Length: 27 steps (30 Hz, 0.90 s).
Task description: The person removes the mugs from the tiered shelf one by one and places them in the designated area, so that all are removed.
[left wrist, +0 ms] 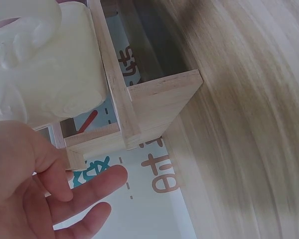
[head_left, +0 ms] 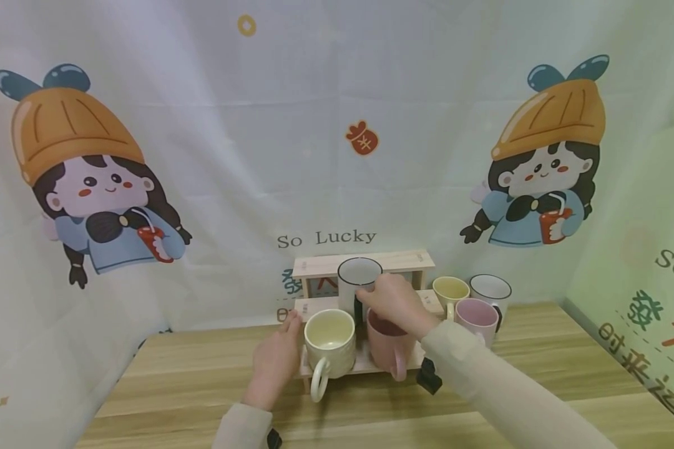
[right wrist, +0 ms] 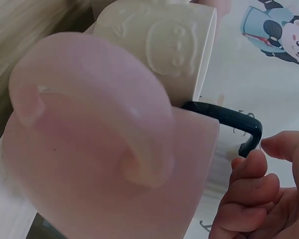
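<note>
A white mug (head_left: 348,296) with a dark rim and black handle (right wrist: 234,119) stands on the middle tier of a small wooden rack (head_left: 314,267). My right hand (head_left: 399,302) pinches its handle between thumb and curled fingers. On the lower tier stand a cream embossed mug (head_left: 337,358) at left and a pink mug (head_left: 383,349) at right, handles toward me. My left hand (head_left: 275,362) is at the rack's left side, beside the cream mug, its fingers extended and holding nothing. Whether those fingertips touch the rack is hard to tell.
Right of the rack, a pale yellow cup (head_left: 451,289), a second white mug (head_left: 491,289) with dark rim and another pink mug (head_left: 476,315) cluster on the wood-grain table (head_left: 202,368). A printed cloth (head_left: 297,156) hangs close behind.
</note>
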Each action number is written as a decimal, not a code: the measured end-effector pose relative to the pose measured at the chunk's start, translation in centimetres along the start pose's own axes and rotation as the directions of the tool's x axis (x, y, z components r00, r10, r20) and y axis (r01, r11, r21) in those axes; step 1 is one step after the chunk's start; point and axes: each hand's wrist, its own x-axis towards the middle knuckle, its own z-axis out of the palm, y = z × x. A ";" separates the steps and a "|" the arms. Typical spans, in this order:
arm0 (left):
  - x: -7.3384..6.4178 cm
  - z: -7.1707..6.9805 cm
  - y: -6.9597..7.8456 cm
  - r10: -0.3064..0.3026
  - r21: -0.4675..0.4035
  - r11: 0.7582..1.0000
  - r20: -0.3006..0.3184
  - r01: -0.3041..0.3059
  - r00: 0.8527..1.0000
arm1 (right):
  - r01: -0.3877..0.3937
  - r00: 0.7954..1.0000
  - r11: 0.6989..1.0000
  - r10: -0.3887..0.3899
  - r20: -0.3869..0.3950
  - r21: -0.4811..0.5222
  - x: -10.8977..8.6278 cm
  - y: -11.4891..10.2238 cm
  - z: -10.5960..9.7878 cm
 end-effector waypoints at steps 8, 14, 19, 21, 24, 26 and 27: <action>0.1 0.1 -0.1 -0.009 0.004 1.000 0.017 0.009 1.000 | -0.032 0.999 0.999 0.032 0.006 0.006 -0.1 -1.3 0.8; 0.0 0.1 -0.1 -0.009 -0.009 1.000 0.010 0.009 1.000 | -0.048 0.999 0.999 0.048 -0.004 0.002 0.0 -1.3 1.3; -0.1 0.0 0.0 -0.007 -0.018 1.000 0.011 0.007 1.000 | -0.051 0.999 0.998 0.051 -0.014 0.044 -0.1 -1.5 1.6; -0.1 0.0 0.0 -0.005 -0.023 1.000 0.007 0.005 1.000 | -0.056 0.998 0.996 0.058 -0.012 0.073 -0.1 -1.6 1.7; 0.0 0.0 -0.1 -0.010 -0.027 1.000 0.009 0.010 1.000 | -0.060 0.998 0.994 0.063 -0.028 0.090 -0.2 -1.6 2.0; 0.0 0.1 -0.1 -0.010 -0.033 0.999 0.007 0.011 1.000 | -0.065 0.997 0.993 0.070 -0.044 0.102 -0.2 -1.5 2.2; 0.0 0.1 -0.1 -0.012 -0.033 0.999 0.009 0.013 1.000 | -0.063 0.996 0.993 0.069 -0.056 0.104 -0.2 -1.5 2.3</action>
